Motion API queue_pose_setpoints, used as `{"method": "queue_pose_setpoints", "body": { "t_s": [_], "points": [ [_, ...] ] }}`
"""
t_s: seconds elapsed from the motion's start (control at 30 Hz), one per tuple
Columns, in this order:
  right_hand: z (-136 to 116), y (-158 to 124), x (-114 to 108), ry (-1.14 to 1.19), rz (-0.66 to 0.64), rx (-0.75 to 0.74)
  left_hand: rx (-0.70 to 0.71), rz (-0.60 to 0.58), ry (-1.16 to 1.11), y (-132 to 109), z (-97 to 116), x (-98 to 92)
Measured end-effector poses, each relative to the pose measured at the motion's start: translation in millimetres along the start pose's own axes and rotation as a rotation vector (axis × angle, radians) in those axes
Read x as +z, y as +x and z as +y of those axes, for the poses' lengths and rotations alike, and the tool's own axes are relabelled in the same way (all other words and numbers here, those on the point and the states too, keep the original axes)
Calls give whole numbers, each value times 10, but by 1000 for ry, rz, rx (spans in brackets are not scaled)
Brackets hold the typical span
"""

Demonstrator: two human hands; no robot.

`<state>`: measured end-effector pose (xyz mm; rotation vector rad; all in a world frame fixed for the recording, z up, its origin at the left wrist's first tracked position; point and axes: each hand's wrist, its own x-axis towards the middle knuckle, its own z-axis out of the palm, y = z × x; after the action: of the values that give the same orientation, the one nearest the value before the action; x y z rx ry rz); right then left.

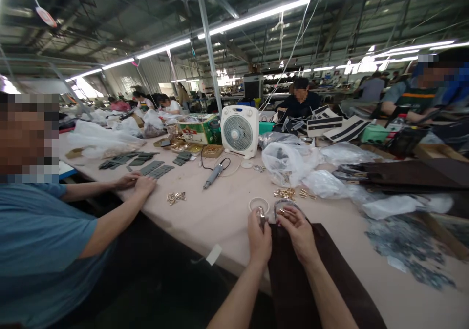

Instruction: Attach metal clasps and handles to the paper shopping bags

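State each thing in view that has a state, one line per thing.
left hand, pinching a metal clasp
right hand, pinching a small brass fitting
dark brown panel, lying flat under the right hand
box fan, standing upright
grey rotary tool, lying down

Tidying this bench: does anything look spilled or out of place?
Yes: a loose spread of small grey pieces lies directly on the table at the right, beyond the right hand. It looks spilled, since nothing contains it, unlike the gold fittings in a tray.
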<state>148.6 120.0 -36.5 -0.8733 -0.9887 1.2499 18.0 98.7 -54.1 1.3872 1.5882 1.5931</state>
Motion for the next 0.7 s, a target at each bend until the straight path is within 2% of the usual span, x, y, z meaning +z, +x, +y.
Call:
{"method": "queue_pose_setpoints", "body": {
  "t_s": [0.1,0.17,0.3,0.4,0.5,0.7],
  "points": [
    [105,-167,-39,-63,-27,16,-55,-32,-29,-17,31,-21],
    [128,-202,-36,-129,-78,2,-39,-44,-9,-26,78,-90],
    [111,-219,-8,-173,-77,-42,26,-116,225,-24,205,-314],
    [109,-230,-6,-178,-45,-56,-122,-173,319,-17,287,-417],
    [111,-233,-24,-165,-45,-57,-223,-200,324,-32,355,-407],
    [78,-221,-85,-45,32,-79,-230,-210,229,-105,477,-308]
  ]
}}
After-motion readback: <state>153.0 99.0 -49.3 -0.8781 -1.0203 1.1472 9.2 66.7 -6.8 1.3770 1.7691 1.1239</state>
